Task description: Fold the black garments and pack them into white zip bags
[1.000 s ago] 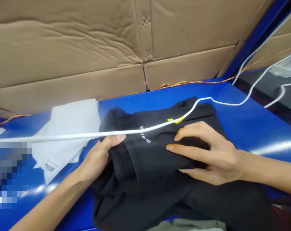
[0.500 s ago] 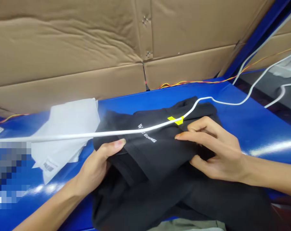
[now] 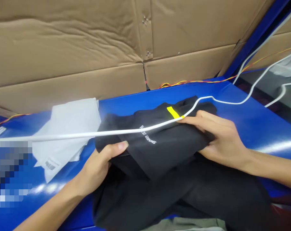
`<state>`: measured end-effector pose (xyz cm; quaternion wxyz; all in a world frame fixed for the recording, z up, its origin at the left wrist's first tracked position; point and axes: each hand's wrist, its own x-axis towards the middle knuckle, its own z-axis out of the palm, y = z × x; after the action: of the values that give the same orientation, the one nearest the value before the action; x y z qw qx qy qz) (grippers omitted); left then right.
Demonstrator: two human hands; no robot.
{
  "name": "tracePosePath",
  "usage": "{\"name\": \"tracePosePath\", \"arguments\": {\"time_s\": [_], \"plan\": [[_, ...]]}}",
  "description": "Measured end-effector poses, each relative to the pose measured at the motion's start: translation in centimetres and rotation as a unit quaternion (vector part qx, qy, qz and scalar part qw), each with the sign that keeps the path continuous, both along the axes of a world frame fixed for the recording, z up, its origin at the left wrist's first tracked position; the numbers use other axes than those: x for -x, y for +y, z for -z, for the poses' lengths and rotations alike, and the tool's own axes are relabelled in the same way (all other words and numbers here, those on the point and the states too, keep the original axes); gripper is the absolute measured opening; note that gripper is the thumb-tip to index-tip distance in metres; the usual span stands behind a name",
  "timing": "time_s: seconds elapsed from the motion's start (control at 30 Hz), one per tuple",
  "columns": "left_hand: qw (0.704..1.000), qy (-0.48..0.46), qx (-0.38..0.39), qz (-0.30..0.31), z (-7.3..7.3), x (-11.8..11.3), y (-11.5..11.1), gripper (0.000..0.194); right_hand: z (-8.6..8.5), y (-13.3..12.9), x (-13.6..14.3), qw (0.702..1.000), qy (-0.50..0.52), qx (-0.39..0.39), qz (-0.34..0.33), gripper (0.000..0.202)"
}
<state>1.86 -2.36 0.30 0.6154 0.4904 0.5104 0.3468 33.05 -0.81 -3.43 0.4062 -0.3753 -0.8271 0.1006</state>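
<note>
A black garment (image 3: 169, 150) with white lettering lies bunched on the blue table (image 3: 263, 125). My left hand (image 3: 99, 165) grips its left part, thumb on top and the other fingers hidden beneath the cloth. On the right side, my right hand (image 3: 220, 141) has the fabric between thumb and fingers, the index finger stretched to a yellow strip (image 3: 173, 112) near the garment's upper edge. A white cord (image 3: 119, 132) crosses in front of the garment and passes over the strip's lower end.
White plastic bags (image 3: 70, 122), one with a printed label, lie left of the garment. Brown cardboard (image 3: 75, 41) stands behind the table. Twisted red and yellow wires (image 3: 191, 82) run along the back edge. Greenish cloth (image 3: 189, 223) shows at the bottom.
My right index finger has moved up to the yellow strip, and that hand's thumb has shifted right. The strip now looks straighter. The left hand has barely moved.
</note>
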Motion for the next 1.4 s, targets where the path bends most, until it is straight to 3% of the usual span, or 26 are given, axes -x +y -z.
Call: {"name": "tracePosePath", "arguments": {"time_s": [0.13, 0.3, 0.47, 0.6, 0.67, 0.73, 0.8, 0.87, 0.93, 1.0, 1.1, 1.17, 1.27, 1.4], "plan": [[0.996, 0.070, -0.011, 0.046, 0.5, 0.3, -0.2, 0.043, 0.1, 0.4, -0.1, 1.000, -0.010, -0.004, 0.003, 0.045], [0.978, 0.165, -0.094, 0.084, 0.0, -0.5, -0.5, 0.044, 0.5, 0.5, -0.7, 0.999, -0.026, 0.004, 0.022, 0.058], [0.959, 0.197, -0.177, 0.099, -0.8, -1.3, 0.0, 0.039, 0.8, 0.9, -1.2, 0.999, -0.009, 0.030, -0.011, 0.066], [0.983, 0.112, -0.135, 0.049, -0.1, -0.7, 0.9, 0.032, 1.1, 1.4, -1.2, 0.997, 0.017, 0.050, -0.059, 0.049], [0.980, 0.092, -0.175, -0.010, 0.6, -0.5, 1.3, 0.027, 1.1, 1.7, -1.3, 0.993, 0.038, 0.074, -0.082, 0.041], [0.941, 0.141, -0.302, -0.057, 1.1, -0.6, 1.5, 0.031, 0.9, 2.0, -1.6, 0.988, 0.062, 0.106, -0.096, 0.034], [0.851, 0.237, -0.466, -0.057, 1.3, -0.9, 1.3, 0.028, 0.4, 2.3, -2.0, 0.982, 0.089, 0.129, -0.101, 0.028], [0.744, 0.313, -0.590, -0.013, 1.1, -1.1, 0.8, 0.025, -0.1, 2.4, -2.4, 0.972, 0.105, 0.167, -0.125, 0.027], [0.683, 0.340, -0.644, 0.061, 0.8, -1.1, 0.3, 0.028, -0.4, 2.6, -2.6, 0.953, 0.127, 0.224, -0.157, 0.040], [0.680, 0.342, -0.631, 0.150, 0.6, -0.9, 0.1, 0.038, -0.4, 2.6, -2.5, 0.938, 0.167, 0.270, -0.136, 0.048], [0.707, 0.347, -0.554, 0.268, 0.8, -0.5, 0.5, 0.050, 0.1, 2.6, -1.8, 0.931, 0.205, 0.301, -0.019, 0.038], [0.718, 0.352, -0.517, 0.305, 1.0, -0.2, 0.9, 0.057, 0.3, 2.6, -1.4, 0.927, 0.193, 0.320, 0.016, 0.054], [0.725, 0.345, -0.510, 0.308, 1.2, 0.0, 1.1, 0.063, 0.2, 2.8, -1.3, 0.913, 0.188, 0.361, -0.038, 0.072], [0.702, 0.334, -0.551, 0.304, 0.9, -0.2, 0.6, 0.078, -0.3, 3.2, -2.0, 0.852, 0.232, 0.452, -0.123, 0.070]]}}
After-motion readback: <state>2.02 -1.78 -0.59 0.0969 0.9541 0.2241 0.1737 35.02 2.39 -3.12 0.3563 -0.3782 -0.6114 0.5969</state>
